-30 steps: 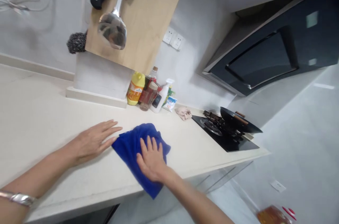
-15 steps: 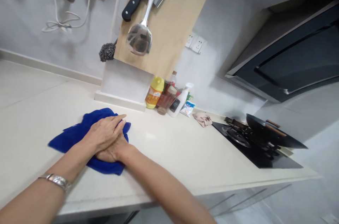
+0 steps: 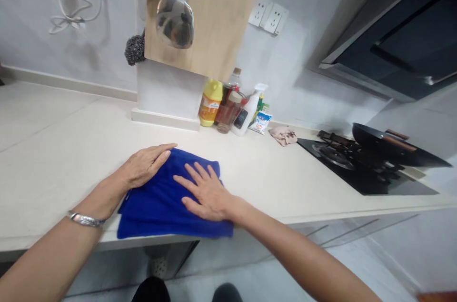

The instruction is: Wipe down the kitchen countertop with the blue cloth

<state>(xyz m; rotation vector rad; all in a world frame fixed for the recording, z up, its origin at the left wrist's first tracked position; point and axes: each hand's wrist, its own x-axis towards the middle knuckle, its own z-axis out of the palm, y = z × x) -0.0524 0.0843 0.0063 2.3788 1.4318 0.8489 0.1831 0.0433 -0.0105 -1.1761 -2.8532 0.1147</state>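
A blue cloth lies spread on the pale countertop, its lower edge at the counter's front edge. My left hand, with a silver bracelet on the wrist, rests on its side along the cloth's upper left edge, fingers stretched out and thumb a little apart. Flat on the right part of the cloth lies my right hand, palm down with its fingers spread. The two hands are apart, with blue fabric showing between them.
Against the wall stand a yellow bottle, a white spray bottle and a small packet. A crumpled rag lies beside the black stove, which bears a wok. A cutting board hangs above.
The hands, stacked together before, have separated, my right hand moving right. The bunched cloth is now spread wider and nearer the front edge. The view has shifted.
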